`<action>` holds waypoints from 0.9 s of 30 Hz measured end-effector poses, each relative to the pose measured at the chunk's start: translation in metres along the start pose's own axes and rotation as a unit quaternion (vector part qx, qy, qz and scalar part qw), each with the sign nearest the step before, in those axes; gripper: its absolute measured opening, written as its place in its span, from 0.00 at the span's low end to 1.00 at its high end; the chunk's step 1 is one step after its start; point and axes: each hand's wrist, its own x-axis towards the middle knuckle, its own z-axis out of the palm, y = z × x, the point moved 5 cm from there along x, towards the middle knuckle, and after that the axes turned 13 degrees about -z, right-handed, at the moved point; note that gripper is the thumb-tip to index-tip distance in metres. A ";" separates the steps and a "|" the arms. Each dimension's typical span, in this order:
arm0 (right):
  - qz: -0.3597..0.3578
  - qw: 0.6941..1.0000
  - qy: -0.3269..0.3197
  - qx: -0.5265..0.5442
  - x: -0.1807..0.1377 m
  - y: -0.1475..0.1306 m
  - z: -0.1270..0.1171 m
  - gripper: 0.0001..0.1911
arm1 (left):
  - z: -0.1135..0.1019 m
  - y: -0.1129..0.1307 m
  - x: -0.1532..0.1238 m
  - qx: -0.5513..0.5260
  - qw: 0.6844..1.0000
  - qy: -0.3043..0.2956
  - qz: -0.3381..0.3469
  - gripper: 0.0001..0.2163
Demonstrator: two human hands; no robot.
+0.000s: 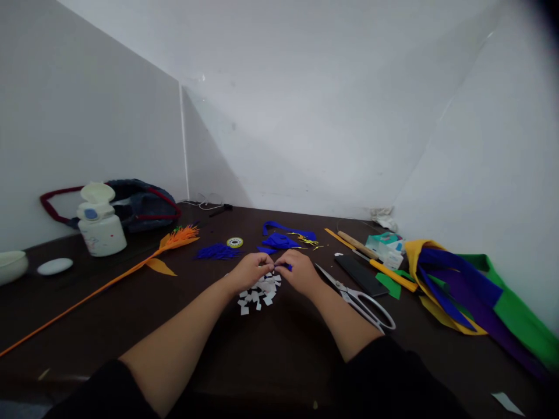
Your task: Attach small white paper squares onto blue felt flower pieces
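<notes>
At the centre of the frame, the left hand (pixel 251 272) and right hand (pixel 299 271) meet at their fingertips. The right pinches a small blue piece (pixel 290 267); whether the left grips anything cannot be told. White scraps (pixel 268 286) lie just below the hands on the dark bench (pixel 262 361). Above them are blue fringe (pixel 217 251), a tape roll (pixel 234 242) and blue sheets (pixel 279 240). Scissors (pixel 343 289) lie beside the right wrist, right of centre. Coloured sheets (pixel 480 299) fill the lower right; an orange flower (pixel 179 235) and white bottle (pixel 103 235) occupy the left.
</notes>
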 end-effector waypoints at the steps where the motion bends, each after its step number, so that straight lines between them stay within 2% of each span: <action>1: 0.015 1.000 0.005 0.011 0.000 0.002 0.000 0.01 | -0.002 0.000 0.000 0.013 1.000 0.011 0.005 0.08; 4: 0.038 0.999 0.011 0.027 0.000 0.004 0.001 0.01 | -0.005 0.000 -0.001 0.036 0.999 0.038 0.008 0.07; 10: -0.022 0.999 -0.005 -0.025 0.002 -0.005 0.001 0.04 | -0.001 -0.002 -0.001 0.035 0.999 0.018 -0.009 0.11; 14: -0.030 0.998 -0.016 -0.046 0.001 -0.006 0.002 0.03 | -0.002 -0.004 0.001 0.060 0.997 0.031 -0.024 0.09; 23: 0.009 1.000 0.005 0.010 0.002 -0.001 0.001 0.04 | -0.005 0.002 -0.001 0.090 0.992 0.087 -0.015 0.08; 27: 0.005 1.000 0.004 0.001 0.003 -0.003 0.000 0.05 | -0.004 0.004 -0.002 0.078 0.995 0.054 0.003 0.08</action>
